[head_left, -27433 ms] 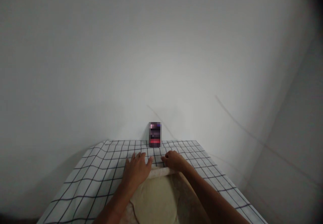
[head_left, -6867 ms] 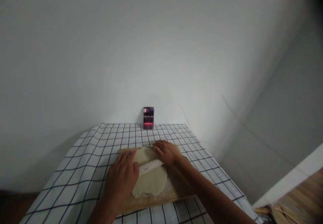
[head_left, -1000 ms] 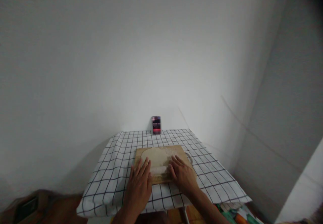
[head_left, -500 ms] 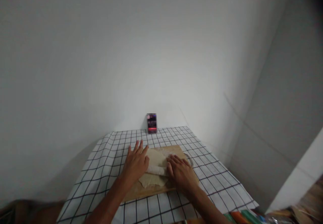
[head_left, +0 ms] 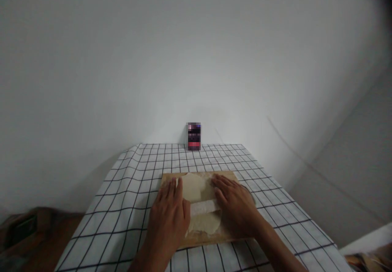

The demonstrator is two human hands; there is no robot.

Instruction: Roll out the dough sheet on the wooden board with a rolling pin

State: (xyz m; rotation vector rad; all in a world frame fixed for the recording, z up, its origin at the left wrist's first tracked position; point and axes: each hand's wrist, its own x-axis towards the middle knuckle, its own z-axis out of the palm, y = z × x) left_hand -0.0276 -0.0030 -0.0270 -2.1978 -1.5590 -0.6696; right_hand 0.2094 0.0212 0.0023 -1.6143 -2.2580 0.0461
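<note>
One pale rolling pin [head_left: 203,208] lies crosswise on a flattened sheet of dough [head_left: 192,187], its ends hidden beneath the left hand [head_left: 170,215] and the right hand [head_left: 237,202]. Both hands lie flat, fingers extended forward. A wooden board [head_left: 225,234] bears the dough, which shows beyond and before the pin. The board rests on a checked, cloth-covered surface [head_left: 122,206]; a dark, pixelated object [head_left: 194,136] stands upright at its far edge.
</note>
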